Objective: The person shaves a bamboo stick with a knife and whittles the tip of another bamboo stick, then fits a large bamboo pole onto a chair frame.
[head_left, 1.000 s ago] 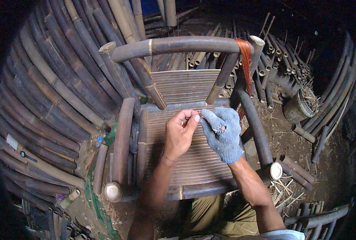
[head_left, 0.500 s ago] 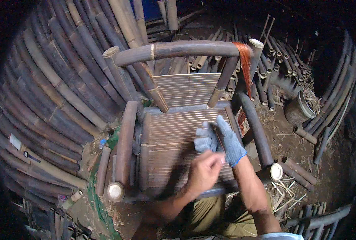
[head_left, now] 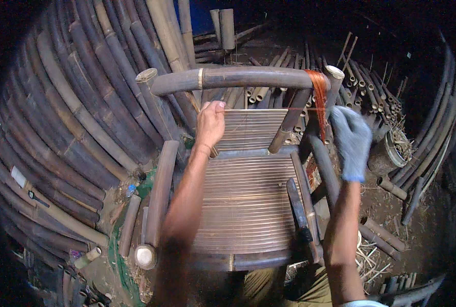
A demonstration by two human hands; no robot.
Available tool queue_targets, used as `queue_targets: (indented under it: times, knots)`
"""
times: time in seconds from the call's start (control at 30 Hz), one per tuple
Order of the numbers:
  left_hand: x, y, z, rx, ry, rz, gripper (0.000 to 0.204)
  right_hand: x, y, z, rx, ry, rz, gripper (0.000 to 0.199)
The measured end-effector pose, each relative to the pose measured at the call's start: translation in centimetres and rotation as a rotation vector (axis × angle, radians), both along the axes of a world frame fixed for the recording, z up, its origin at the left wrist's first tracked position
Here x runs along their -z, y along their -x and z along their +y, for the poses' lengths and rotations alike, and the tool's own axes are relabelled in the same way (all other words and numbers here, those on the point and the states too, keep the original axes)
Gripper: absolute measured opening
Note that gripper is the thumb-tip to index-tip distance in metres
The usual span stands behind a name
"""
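Note:
A bamboo chair [head_left: 241,261] with thin slats across its seat [head_left: 248,204] and back stands in front of me. Over its backrest, my bare left hand [head_left: 210,124] pinches one end of a thin reddish strand [head_left: 269,109]. The strand runs taut across to my right hand [head_left: 352,140], gloved in grey-blue knit and blurred by motion, its fingers closed round the other end. An orange bundle of strands [head_left: 317,92] is draped over the right end of the top rail [head_left: 248,78]. A dark-handled knife [head_left: 298,212] lies along the seat's right side.
Dark bamboo poles [head_left: 74,112] lean in a wide row at the left. Cut bamboo tubes [head_left: 371,84] are piled behind the chair at the right, near a bucket [head_left: 396,146] of shavings. Green netting [head_left: 116,245] lies on the ground at the left.
My hands were together over the seat; they have moved up and spread apart, stretching the strand between them. The knife now shows lying on the seat.

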State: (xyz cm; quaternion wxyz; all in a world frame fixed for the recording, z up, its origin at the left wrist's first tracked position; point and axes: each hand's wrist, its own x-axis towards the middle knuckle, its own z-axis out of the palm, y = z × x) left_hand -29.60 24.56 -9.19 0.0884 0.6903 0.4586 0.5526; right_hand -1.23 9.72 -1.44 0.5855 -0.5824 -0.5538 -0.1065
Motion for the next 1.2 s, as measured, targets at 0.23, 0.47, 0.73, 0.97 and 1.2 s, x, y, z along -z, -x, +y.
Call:
queue_targets:
  times: [0.23, 0.47, 0.73, 0.97, 1.2]
  knots:
    - [3.0, -2.6, 9.9, 0.128, 0.037, 0.113, 0.028, 7.7, 4.6, 18.8, 0.172, 0.340, -0.543, 0.016]
    - [1.5, -3.2, 12.4, 0.354, 0.419, 0.050, 0.034, 9.0, 7.1, 26.1, -0.290, 0.272, -0.906, 0.029]
    - [3.4, -2.8, 6.9, 0.195, 0.374, -0.270, 0.015, 9.4, 7.4, 19.3, -0.186, -0.041, -0.042, 0.023]
    - [2.2, -0.7, 0.3, 0.775, 0.698, -0.279, 0.014, 10.1, 9.6, 11.7, -0.311, -0.179, -0.504, 0.038]
    - [-0.3, -0.5, 0.5, 0.871, 0.634, -0.237, 0.024, 8.2, 7.9, 3.9, -0.537, 0.000, -0.645, 0.019]
